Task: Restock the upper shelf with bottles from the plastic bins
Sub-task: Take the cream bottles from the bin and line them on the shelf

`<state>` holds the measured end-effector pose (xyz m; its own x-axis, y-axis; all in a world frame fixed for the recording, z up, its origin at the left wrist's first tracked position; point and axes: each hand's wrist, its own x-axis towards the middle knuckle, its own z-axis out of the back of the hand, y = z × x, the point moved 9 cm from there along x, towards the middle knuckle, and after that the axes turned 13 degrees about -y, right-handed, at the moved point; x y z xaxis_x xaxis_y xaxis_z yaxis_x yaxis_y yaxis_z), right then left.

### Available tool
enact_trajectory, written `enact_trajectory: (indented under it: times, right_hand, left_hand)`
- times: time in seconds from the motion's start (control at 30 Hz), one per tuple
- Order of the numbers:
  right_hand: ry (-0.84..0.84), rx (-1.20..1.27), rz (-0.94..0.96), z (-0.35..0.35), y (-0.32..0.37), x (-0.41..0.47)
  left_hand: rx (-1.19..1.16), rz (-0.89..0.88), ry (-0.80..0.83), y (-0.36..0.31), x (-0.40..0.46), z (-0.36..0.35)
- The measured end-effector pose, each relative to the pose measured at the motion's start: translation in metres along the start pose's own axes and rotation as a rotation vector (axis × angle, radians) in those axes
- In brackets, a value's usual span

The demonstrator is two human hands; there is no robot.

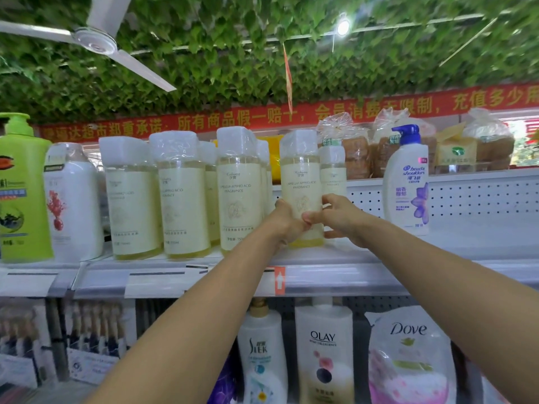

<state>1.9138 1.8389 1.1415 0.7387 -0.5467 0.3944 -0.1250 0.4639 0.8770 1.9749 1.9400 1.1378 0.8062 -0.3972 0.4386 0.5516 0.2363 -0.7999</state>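
Bottle: a clear plastic bottle of pale yellow liquid with a cream label and film-wrapped cap (302, 182) is held upright on the white metal upper shelf (364, 265), at the right end of a row of matching bottles (180, 196).
Left hand: the left hand (287, 220) is wrapped round the bottle's lower left side, fingers gripping it.
Right hand: the right hand (344, 218) is curled round the lower right side, thumb on the label.
Neighbour: a white pump bottle with a blue cap (407, 182) is stood near, to the right.
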Motion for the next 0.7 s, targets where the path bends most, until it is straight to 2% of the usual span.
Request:
enact_trajectory:
  times: [0.47,0.6,0.7]
  right_hand:
    - [-0.035,-0.03,-0.011,-0.005,-0.003,0.008]
    - [-0.048,-0.225,0.069,-0.007,0.005,-0.002]
    - [-0.091,-0.408,0.164,-0.001,0.013,-0.014]
  left_hand:
    - [-0.009,0.045,0.045,0.001,0.011,-0.009]
    - [0.075,0.107,0.048,0.004,-0.001,-0.009]
    - [0.168,0.062,0.061,0.002,-0.01,-0.006]
